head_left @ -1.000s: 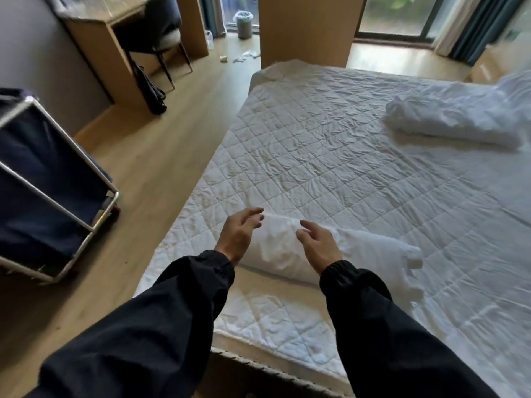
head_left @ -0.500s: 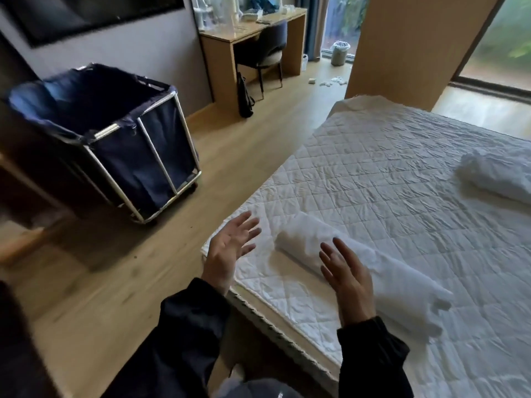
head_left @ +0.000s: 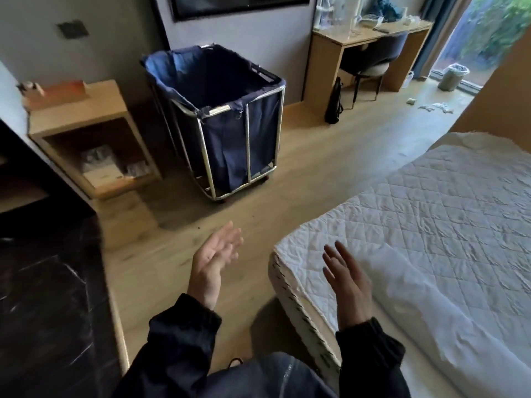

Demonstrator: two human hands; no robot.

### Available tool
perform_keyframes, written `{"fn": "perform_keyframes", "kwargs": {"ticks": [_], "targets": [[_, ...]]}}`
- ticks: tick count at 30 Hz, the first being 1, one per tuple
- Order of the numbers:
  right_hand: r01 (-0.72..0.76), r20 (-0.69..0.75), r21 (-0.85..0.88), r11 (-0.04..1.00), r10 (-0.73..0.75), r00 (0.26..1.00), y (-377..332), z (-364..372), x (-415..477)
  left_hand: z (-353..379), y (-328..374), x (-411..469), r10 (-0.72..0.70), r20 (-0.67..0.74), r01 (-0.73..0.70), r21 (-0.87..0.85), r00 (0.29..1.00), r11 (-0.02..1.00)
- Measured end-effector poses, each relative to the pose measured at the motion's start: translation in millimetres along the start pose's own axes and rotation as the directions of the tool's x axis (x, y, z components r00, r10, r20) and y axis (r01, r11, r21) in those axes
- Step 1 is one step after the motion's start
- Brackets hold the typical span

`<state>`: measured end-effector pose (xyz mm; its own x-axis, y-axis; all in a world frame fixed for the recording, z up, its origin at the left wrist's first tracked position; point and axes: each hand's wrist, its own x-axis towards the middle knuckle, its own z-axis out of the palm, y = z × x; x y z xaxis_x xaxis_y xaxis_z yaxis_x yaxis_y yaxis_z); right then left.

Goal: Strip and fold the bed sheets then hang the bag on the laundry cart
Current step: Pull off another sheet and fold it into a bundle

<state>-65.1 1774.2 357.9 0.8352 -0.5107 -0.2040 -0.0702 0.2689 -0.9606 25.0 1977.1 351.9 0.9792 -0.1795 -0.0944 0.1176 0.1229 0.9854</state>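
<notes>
A rolled white sheet [head_left: 431, 317] lies along the near edge of the bed [head_left: 431, 214], whose quilted mattress pad is bare. My right hand [head_left: 347, 282] hovers over the bed's corner just left of the roll, fingers straight, holding nothing. My left hand [head_left: 214, 264] is out over the wooden floor, palm up and empty. The laundry cart [head_left: 227, 116], a steel frame with a dark blue bag hung inside it, stands across the floor against the wall.
A wooden shelf unit [head_left: 86, 136] stands left of the cart. A desk [head_left: 370, 44] with a chair [head_left: 370, 64] is at the back, a black bag [head_left: 334, 103] leaning by it. Scraps of litter [head_left: 434, 107] lie near a bin [head_left: 452, 77] by the window.
My head has turned left, away from the bed and toward the cart. Both hands have lifted off the rolled sheet and swung left; the left one has turned palm up.
</notes>
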Motion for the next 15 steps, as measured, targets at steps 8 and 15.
{"fn": "perform_keyframes", "kwargs": {"ticks": [8,15], "targets": [[-0.064,0.06,-0.04,0.997,0.066,0.996,24.8,116.0,65.6,-102.6,13.0,80.8,-0.037,-0.112,0.035,-0.014,0.993,0.999],[-0.069,-0.032,-0.061,0.996,0.067,0.997,28.7,160.2,141.4,-112.6,7.7,183.5,-0.063,-0.06,0.063,-0.002,0.996,0.998]]}}
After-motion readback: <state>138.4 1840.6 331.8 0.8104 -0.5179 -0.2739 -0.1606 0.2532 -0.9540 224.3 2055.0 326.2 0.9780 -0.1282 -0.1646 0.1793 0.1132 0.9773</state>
